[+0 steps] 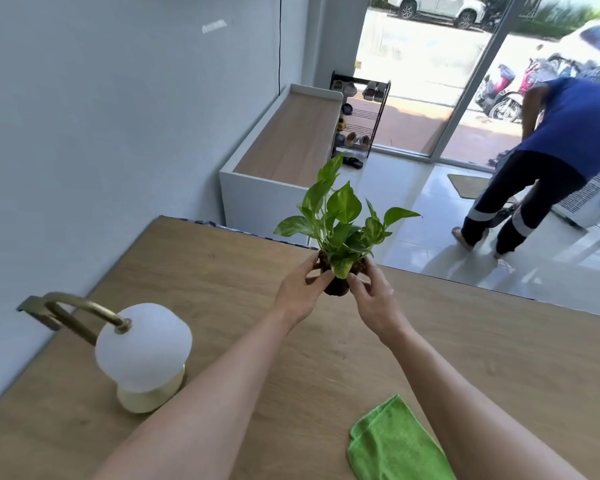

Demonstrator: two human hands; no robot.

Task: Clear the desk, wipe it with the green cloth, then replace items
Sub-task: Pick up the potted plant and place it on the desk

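Observation:
A small potted plant [340,223] with green and yellow leaves sits in a dark round pot near the far edge of the wooden desk [482,348]. My left hand [300,296] grips the pot's left side and my right hand [374,299] grips its right side. Whether the pot rests on the desk or is lifted off it I cannot tell. The green cloth [395,441] lies folded on the desk near the front, under my right forearm. A white mushroom-shaped lamp [142,355] with a brass arm and base stands at the left.
A grey wall runs along the desk's left side. Beyond the far edge stand a low white cabinet [288,143] and a shoe rack [361,116]. A person in a blue shirt [548,161] bends over on the tiled floor by the glass door.

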